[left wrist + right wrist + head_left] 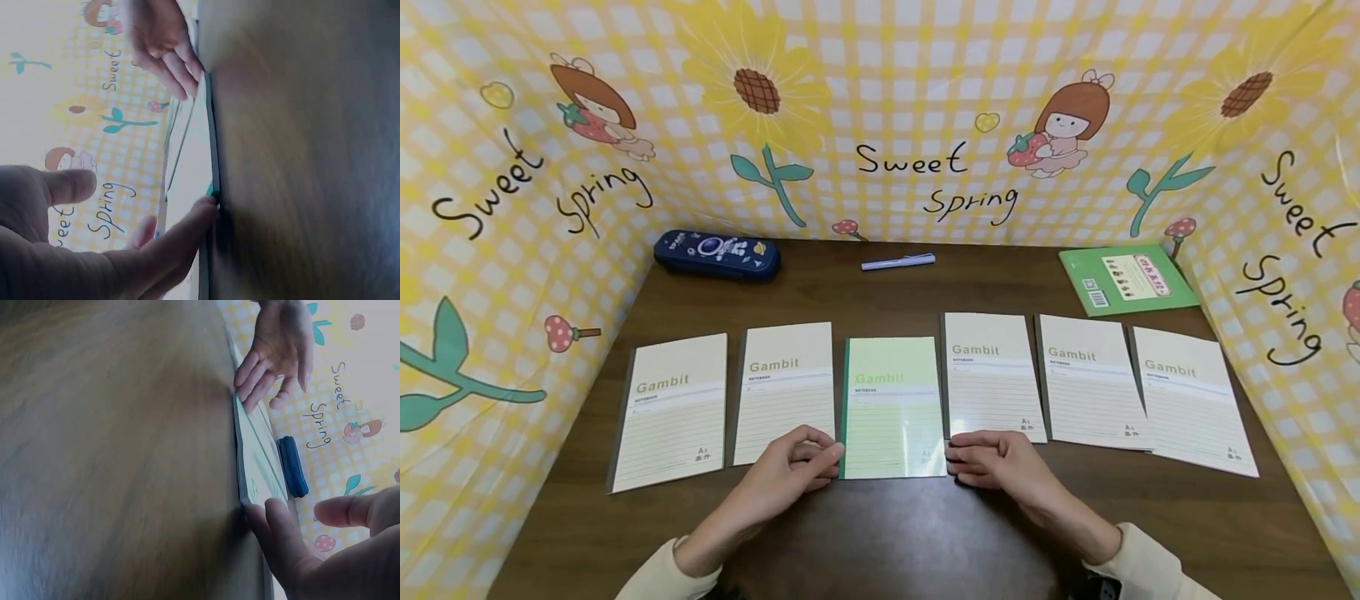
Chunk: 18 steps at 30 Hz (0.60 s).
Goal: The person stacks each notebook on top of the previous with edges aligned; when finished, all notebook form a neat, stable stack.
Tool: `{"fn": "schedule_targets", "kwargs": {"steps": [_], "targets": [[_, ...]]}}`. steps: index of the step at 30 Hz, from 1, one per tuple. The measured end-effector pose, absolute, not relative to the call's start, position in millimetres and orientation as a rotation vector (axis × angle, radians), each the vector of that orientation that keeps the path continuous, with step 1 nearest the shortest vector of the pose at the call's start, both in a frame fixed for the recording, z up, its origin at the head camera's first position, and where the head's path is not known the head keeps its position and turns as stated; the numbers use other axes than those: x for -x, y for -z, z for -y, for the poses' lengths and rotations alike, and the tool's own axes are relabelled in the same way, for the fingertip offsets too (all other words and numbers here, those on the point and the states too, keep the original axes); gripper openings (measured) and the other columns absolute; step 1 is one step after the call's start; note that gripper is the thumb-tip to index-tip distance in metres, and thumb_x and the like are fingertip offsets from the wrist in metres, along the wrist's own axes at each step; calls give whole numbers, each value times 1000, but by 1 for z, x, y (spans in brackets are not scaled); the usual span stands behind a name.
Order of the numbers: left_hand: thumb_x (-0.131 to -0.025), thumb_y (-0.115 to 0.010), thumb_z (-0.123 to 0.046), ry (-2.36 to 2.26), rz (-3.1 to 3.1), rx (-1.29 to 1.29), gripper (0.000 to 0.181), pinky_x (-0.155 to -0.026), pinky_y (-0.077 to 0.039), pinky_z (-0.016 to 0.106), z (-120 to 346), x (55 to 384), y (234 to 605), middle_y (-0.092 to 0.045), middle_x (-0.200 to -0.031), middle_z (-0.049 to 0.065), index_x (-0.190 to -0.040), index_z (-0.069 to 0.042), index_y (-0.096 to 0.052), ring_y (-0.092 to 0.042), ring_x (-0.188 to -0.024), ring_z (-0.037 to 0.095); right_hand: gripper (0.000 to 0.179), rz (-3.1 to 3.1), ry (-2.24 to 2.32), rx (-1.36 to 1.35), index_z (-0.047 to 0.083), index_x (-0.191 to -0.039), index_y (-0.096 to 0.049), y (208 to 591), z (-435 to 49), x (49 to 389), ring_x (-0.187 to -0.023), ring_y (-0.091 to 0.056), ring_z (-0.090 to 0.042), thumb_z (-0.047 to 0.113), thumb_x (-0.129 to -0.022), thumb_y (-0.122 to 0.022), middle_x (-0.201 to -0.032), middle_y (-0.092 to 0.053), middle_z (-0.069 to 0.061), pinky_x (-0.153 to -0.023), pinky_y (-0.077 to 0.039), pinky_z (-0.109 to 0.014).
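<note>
A light green Gambit notebook [891, 417] with a dark green spine lies flat on the dark wooden table [865, 533], in the middle of a row of notebooks. At its lower left corner, the fingertips of my left hand [790, 468] touch the spine side. On the opposite side, my right hand [1011, 468] has its fingertips at the lower right edge. In the left wrist view, the left hand [144, 262] has extended fingers and its thumb held apart. The right wrist view shows the right hand [325, 556] likewise, with fingertips against the notebook's corner [257, 469].
Left of the green notebook lie two cream notebooks [673, 417] [784, 400]; three more [992, 383] [1090, 392] [1195, 408] lie right, the last two overlapping. Behind are a blue pencil case [718, 257], a lavender pen [898, 262] and a green book [1090, 275]. Checkered cloth [880, 100] walls the table.
</note>
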<state>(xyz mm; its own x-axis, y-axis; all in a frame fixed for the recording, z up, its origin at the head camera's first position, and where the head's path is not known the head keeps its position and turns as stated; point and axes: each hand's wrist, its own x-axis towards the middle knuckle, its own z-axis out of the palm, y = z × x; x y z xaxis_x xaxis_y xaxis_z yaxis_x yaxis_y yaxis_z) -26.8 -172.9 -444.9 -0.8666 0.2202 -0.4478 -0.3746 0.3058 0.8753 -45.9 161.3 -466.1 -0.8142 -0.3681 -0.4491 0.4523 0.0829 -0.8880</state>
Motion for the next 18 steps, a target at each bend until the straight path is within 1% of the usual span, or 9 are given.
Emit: {"fn": "schedule_targets", "kwargs": {"steps": [2,5,8,12,18], "targets": [[-103,-66,-41,-1653,-1996,189,50,-95,-62,42,174,27,444,-73,-124,22,-127,2,-57,-74,-112,29,44,-1752,1808,-112,-17,-140,-54,466,-161,46,-115,-74,-23,10,-105,-57,-134,-67,-30,-94,-61,-33],[-103,-65,-39,-1714,-1893,241,53,-99,-60,43,176,27,443,-68,-131,25,-132,4,-54,-71,-118,30,45,-1710,1833,-158,-18,-141,-52,466,-161,46,-115,-74,-22,9,-105,-57,-133,-68,-29,-95,-61,-32],[-104,-64,-37,-1753,-1825,281,55,-101,-59,41,178,28,442,-66,-132,25,-137,5,-51,-70,-119,28,46,-1669,1862,-203,-19,-140,-52,467,-160,47,-112,-74,-20,8,-103,-62,-130,-71,-25,-95,-61,-31],[-104,-65,-35,-1773,-1781,281,60,-100,-60,39,180,31,443,-66,-130,23,-142,7,-46,-70,-115,23,50,-1650,1898,-231,-20,-138,-53,470,-157,47,-105,-76,-16,6,-98,-69,-121,-76,-19,-94,-62,-31],[-105,-63,-24,-1787,-1777,182,60,-93,-63,38,183,38,448,-67,-126,21,-150,9,-40,-73,-105,21,52,-1694,1889,-227,-18,-138,-54,474,-152,49,-95,-74,-9,5,-95,-73,-109,-79,-9,-87,-63,-27]]}}
